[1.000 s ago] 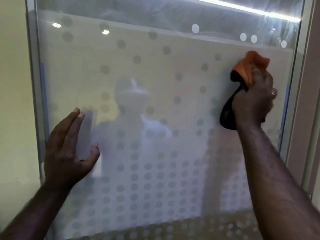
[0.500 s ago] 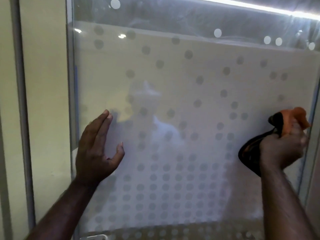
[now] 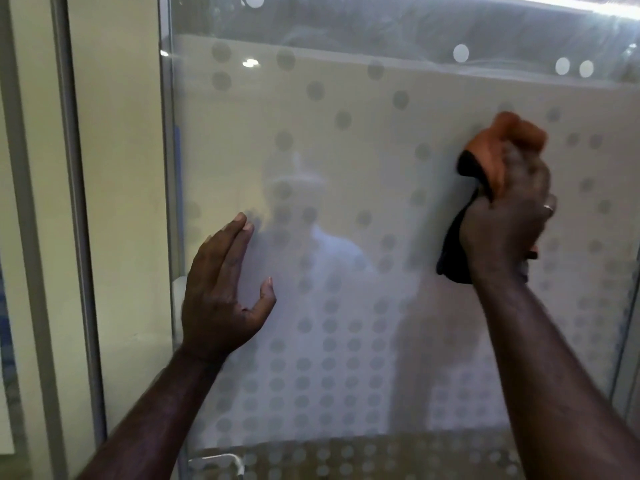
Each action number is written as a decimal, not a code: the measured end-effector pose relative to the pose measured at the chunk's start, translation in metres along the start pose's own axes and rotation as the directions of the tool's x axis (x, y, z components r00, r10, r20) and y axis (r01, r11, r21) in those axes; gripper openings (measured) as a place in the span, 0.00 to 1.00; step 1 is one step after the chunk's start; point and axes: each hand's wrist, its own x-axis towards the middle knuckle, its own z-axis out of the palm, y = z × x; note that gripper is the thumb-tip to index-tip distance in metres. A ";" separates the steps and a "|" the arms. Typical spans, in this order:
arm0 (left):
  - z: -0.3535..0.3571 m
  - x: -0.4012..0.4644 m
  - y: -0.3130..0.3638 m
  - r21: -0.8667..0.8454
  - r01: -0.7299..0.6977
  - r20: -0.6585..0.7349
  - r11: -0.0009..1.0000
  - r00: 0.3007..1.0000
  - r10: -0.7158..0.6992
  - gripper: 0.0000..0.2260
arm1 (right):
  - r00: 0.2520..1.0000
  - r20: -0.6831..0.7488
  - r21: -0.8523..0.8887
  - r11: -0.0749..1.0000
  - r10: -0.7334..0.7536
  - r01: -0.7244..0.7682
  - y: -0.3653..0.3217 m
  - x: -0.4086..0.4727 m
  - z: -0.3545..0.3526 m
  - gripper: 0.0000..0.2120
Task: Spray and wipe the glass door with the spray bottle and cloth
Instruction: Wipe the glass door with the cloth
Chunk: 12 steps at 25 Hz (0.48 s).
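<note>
The glass door (image 3: 381,202) fills most of the view, frosted across its middle and covered with grey dots (image 3: 304,362) that sit sparse near the top and thick in rows lower down. A clear strip runs along the top, with a bright light bar (image 3: 588,8) reflected there. The door's left edge stands upright beside a cream wall (image 3: 121,168) and a grey frame post (image 3: 74,202).

The left hand (image 3: 221,289) lies flat against the glass near that left edge, palm to the pane, fingers straight and close together pointing up, thumb spread out to the right. It holds nothing.

The right hand (image 3: 505,216) is up on the right side of the door, curled into a fist round a bunched cloth (image 3: 485,161), orange outside with a black side. The cloth is pressed against the glass. Its long axis runs nearly upright: the orange end sticks out above the knuckles, pointing up, and the dark end hangs out below the fist toward the wrist. A ring shows on one finger. The hand is blurred

A faint reflection of a person (image 3: 304,209) shows in the frosted glass between the two hands. No spray bottle is to be seen from here
</note>
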 end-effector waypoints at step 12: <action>-0.010 0.004 0.002 -0.116 0.014 0.051 0.993 0.999 -0.008 0.28 | 0.844 0.017 0.044 0.844 -0.535 0.534 -0.065 -0.102 -0.008 0.28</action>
